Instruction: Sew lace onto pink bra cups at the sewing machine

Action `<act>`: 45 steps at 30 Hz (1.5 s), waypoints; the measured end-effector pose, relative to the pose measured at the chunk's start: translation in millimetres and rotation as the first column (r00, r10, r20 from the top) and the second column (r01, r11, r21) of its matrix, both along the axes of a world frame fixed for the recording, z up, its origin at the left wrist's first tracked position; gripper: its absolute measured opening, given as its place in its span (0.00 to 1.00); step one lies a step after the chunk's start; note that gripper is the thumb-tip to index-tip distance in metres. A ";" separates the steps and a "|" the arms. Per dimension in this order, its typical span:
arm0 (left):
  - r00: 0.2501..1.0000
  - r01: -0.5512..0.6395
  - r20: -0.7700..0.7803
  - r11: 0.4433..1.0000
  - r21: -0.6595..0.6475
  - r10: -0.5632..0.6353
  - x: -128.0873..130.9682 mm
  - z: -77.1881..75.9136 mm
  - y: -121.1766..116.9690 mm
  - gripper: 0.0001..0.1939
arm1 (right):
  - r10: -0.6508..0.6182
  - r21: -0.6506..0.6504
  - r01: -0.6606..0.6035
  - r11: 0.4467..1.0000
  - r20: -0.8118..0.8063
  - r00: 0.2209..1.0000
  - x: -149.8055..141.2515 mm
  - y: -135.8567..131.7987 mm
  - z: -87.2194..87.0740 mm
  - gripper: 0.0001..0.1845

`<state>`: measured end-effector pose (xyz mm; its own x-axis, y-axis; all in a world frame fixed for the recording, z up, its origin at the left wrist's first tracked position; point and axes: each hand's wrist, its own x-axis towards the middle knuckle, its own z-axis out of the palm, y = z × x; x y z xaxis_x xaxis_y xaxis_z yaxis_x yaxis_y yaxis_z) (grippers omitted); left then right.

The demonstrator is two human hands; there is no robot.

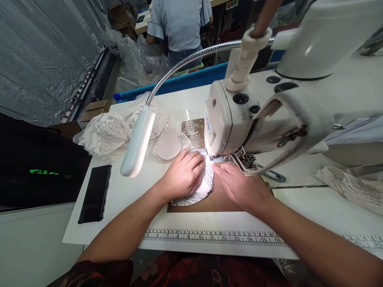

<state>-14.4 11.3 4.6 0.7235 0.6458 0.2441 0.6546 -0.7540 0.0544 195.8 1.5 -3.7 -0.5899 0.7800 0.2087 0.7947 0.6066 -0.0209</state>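
Observation:
My left hand (183, 174) lies curled on a white lace piece (200, 190) on the sewing table, its fingers pressing the lace down just left of the needle. My right hand (239, 184) rests to the right of the lace, fingertips pinching its edge by the presser foot (216, 158) of the white sewing machine (257, 115). The lace sits on a brown sheet (215, 201). A bright light falls on the spot between my hands.
A pile of white lace and pale pads (119, 133) lies at the back left. A black phone (95, 193) rests near the table's left edge. A gooseneck lamp (138, 139) hangs over the table. A printed ruler (215, 237) runs along the front edge. A person in blue (179, 24) stands behind.

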 end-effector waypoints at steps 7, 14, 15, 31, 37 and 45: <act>0.994 0.106 -0.018 0.993 -0.044 -0.106 2.2 -1.3 -3.0 0.18 | 0.051 -0.051 -0.060 0.997 -0.169 0.984 10.4 6.6 -6.9 0.20; 0.988 0.156 0.012 0.986 -0.056 -0.155 -0.3 -4.0 -1.0 0.18 | 0.029 -0.079 -0.041 0.996 -0.140 0.990 7.0 1.7 -4.0 0.20; 0.985 0.171 0.020 0.983 -0.063 -0.170 -0.7 -4.1 0.0 0.18 | 0.031 -0.073 -0.041 0.997 -0.126 0.992 6.3 1.0 -4.3 0.20; 0.993 0.113 0.044 0.990 -0.086 -0.110 -1.7 -8.2 2.7 0.20 | 0.032 0.073 -0.028 0.997 -0.042 0.999 -0.5 4.7 -1.1 0.16; 0.995 0.094 -0.003 0.991 -0.098 -0.095 -3.3 -7.5 2.5 0.21 | 0.013 0.066 -0.010 0.998 -0.040 0.999 0.1 3.1 -2.1 0.19; 0.995 0.082 -0.040 0.989 -0.123 -0.087 -5.3 -3.9 5.1 0.22 | 0.058 -0.038 -0.061 0.997 -0.081 0.995 11.5 2.3 -13.3 0.20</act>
<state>-19.7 16.5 0.7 0.7851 0.6047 0.1339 0.5927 -0.7963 0.1206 207.3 3.8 -17.0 -0.6181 0.7529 0.2260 0.7521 0.6501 -0.1087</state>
